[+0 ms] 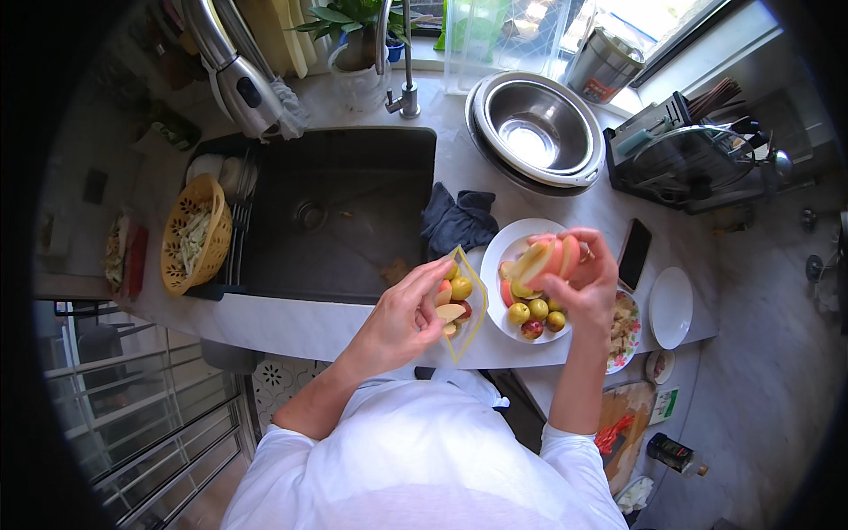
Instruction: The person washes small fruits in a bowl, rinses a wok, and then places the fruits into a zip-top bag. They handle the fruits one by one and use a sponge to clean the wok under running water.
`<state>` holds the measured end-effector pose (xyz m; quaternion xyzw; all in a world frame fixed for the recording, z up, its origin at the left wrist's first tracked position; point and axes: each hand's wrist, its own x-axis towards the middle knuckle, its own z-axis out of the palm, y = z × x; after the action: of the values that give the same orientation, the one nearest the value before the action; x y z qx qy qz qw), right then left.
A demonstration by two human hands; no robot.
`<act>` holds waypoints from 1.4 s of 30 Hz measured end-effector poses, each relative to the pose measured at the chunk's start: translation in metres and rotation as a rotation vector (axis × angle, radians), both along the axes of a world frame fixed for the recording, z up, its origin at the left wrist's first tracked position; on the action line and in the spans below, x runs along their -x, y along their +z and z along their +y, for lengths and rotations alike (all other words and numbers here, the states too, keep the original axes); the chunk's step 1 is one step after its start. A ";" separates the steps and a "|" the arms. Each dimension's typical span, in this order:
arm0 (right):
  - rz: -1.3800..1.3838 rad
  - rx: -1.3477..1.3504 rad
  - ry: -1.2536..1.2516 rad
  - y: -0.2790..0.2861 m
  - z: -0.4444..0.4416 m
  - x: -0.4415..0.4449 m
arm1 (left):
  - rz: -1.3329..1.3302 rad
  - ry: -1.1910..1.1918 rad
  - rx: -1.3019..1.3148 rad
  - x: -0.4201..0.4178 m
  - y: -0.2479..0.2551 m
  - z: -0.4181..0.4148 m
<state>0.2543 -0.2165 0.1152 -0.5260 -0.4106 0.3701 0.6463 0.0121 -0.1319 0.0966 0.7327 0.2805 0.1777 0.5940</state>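
Note:
My left hand grips a clear zip bag with a yellow edge, its mouth turned to the right. Apple slices and small yellow-green and red fruits, plum-like, show inside it. Above a white plate, my right hand holds several apple slices with pink-red skin, pinched together. On that plate lie more apple pieces and several small round fruits, mostly yellow-green. The held slices and my right hand hide part of the plate.
Left is a dark sink, with a yellow basket of cut vegetables beside it. A dark cloth lies by the plate. Steel bowls stand behind. To the right are a phone, a small white plate and a cutting board.

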 end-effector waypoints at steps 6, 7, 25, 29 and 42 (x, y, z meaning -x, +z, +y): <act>-0.529 0.112 0.064 0.010 -0.009 0.065 | -0.013 -0.014 0.033 0.002 0.001 0.002; -0.726 0.203 0.036 0.011 -0.009 0.069 | -0.013 -0.018 0.040 0.003 0.002 0.002; -0.602 0.370 0.021 -0.030 -0.026 0.051 | -0.029 -0.015 0.119 0.003 0.001 -0.005; -1.071 0.453 -0.233 -0.041 -0.032 0.008 | -0.009 -0.003 0.038 0.008 -0.006 -0.013; -1.382 0.616 -0.179 -0.056 -0.018 -0.004 | 0.017 0.005 0.018 0.007 -0.006 -0.011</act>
<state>0.2583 -0.2349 0.0592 -0.8260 -0.5559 0.0008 0.0939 0.0050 -0.1431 0.0904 0.7281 0.2889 0.1706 0.5977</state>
